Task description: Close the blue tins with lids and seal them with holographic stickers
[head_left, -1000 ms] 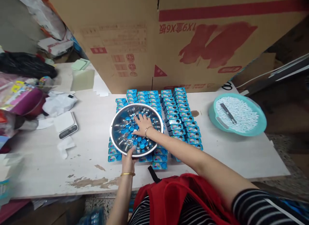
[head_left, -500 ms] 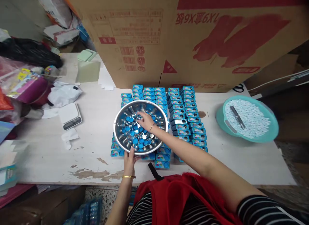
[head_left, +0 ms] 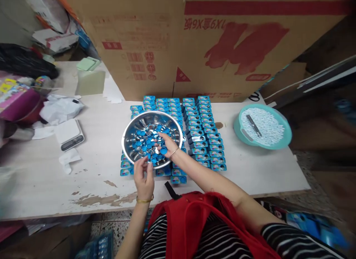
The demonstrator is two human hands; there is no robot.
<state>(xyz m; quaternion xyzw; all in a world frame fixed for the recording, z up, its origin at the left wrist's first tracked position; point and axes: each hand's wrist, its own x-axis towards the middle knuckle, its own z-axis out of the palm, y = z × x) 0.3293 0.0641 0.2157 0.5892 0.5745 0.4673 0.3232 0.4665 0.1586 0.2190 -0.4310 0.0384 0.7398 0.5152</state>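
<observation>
Many small blue discs (head_left: pixel 148 143) lie in a steel bowl (head_left: pixel 128 137), seen from the head view atop rows of blue boxes (head_left: pixel 178 172) on the bench (head_left: pixel 102 151). Gathering them seems best done with lightly cupped fingers and the rim steadied. The right hand (head_left: pixel 169 144), in from the right, curls around at least one disc; the left hand (head_left: pixel 144 177), loosely open, seems bare at the near-left rim, contact unclear.

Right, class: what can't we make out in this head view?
All in the head view:
Boxes under the bowl: hidden by the bowl.
Caps low in the pile: hidden by those above.
White device: any marks on its dark panel are too small to read.
Carton: its top is cut off by the picture's upper edge.
</observation>
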